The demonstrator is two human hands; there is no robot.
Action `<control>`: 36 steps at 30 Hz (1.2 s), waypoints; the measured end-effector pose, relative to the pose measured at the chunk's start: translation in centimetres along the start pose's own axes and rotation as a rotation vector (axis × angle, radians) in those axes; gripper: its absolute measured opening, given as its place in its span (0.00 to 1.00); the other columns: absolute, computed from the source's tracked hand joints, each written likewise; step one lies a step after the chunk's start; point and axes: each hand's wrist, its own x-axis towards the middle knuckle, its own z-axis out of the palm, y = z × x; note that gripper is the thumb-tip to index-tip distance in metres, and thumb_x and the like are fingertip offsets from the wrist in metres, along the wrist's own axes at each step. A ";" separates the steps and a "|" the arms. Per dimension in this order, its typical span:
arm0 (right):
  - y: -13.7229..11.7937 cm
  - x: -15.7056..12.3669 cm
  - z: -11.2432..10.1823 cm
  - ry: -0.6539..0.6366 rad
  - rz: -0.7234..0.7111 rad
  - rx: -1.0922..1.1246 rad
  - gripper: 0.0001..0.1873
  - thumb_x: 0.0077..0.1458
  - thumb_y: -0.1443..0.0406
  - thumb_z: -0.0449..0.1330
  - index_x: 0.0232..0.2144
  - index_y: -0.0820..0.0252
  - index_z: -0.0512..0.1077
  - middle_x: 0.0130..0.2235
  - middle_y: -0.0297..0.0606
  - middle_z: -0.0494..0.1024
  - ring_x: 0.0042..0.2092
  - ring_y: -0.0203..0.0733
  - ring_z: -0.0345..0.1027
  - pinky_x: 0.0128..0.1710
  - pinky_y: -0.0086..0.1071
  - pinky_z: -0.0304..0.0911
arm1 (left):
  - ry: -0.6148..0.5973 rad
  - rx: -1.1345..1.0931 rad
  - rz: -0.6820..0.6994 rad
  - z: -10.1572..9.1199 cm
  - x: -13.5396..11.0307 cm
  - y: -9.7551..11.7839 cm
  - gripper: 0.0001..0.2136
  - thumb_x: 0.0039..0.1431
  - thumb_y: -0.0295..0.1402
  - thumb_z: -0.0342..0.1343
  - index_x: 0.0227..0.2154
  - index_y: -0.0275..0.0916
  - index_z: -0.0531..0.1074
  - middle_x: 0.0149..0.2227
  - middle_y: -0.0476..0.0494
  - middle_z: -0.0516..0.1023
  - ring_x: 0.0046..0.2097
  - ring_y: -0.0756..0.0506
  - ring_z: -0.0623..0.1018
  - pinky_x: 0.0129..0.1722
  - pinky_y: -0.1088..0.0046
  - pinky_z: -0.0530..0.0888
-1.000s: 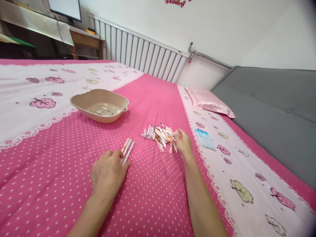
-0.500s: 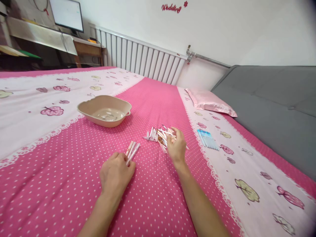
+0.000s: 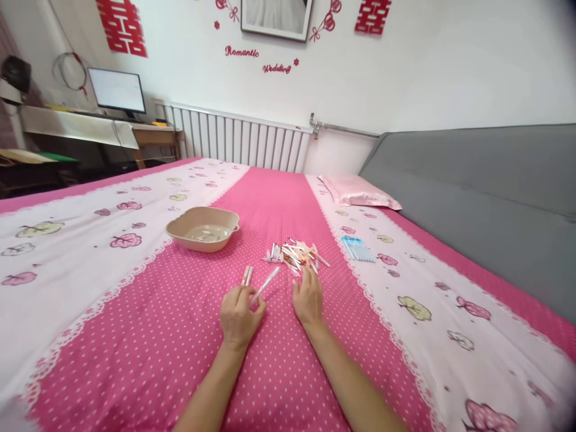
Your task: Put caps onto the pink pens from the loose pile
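My left hand [image 3: 240, 315] is closed around a slim white-and-pink pen [image 3: 266, 284], which slants up to the right. Two similar pens [image 3: 247, 276] stick out past its knuckles; whether the fingers grip them or they lie on the cloth, I cannot tell. My right hand [image 3: 309, 300] rests at the near edge of a loose pile of pen parts [image 3: 299, 255], thumb apart from the fingers, with nothing visible in it. The pile mixes thin white sticks, pink barrels and small caps. Some of its near side is hidden by my right fingertips.
A beige plastic basin [image 3: 202, 246] with small pale pieces inside stands left of the pile. Blue-tipped pens [image 3: 357, 249] lie in a row to the right. Farther back are a pink pillow [image 3: 357, 192], a grey headboard [image 3: 472, 174] and a white radiator [image 3: 234, 138]. Pink bedding [image 3: 279, 372] lies underneath.
My right hand has drawn back from over the pile to its near edge. In my left hand, one pen now points away from the other two. The head view has tilted up.
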 end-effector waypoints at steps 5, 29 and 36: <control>1.6 -4.9 -2.9 -0.140 0.181 -0.157 0.28 0.58 0.58 0.46 0.55 0.71 0.62 0.57 0.55 0.63 0.58 0.55 0.54 0.56 0.45 0.50 | -0.111 -0.018 0.061 -1.5 -1.6 0.3 0.05 0.53 0.30 0.48 0.29 0.38 0.69 0.31 0.42 0.74 0.35 0.45 0.72 0.37 0.71 0.68; 1.8 -11.3 -7.4 -0.206 0.221 -0.224 0.30 0.61 0.52 0.38 0.60 0.60 0.55 0.62 0.43 0.56 0.63 0.48 0.44 0.61 0.41 0.34 | -0.265 0.047 -0.033 -5.8 -6.4 0.9 0.10 0.60 0.33 0.41 0.35 0.36 0.66 0.34 0.41 0.70 0.35 0.45 0.70 0.31 0.71 0.66; 1.7 -11.4 -7.4 -0.188 0.212 -0.223 0.29 0.61 0.53 0.39 0.59 0.59 0.57 0.62 0.43 0.58 0.63 0.48 0.45 0.61 0.41 0.34 | -0.261 0.075 -0.030 -5.7 -6.4 0.9 0.10 0.59 0.32 0.41 0.34 0.37 0.67 0.33 0.40 0.71 0.36 0.44 0.71 0.33 0.70 0.67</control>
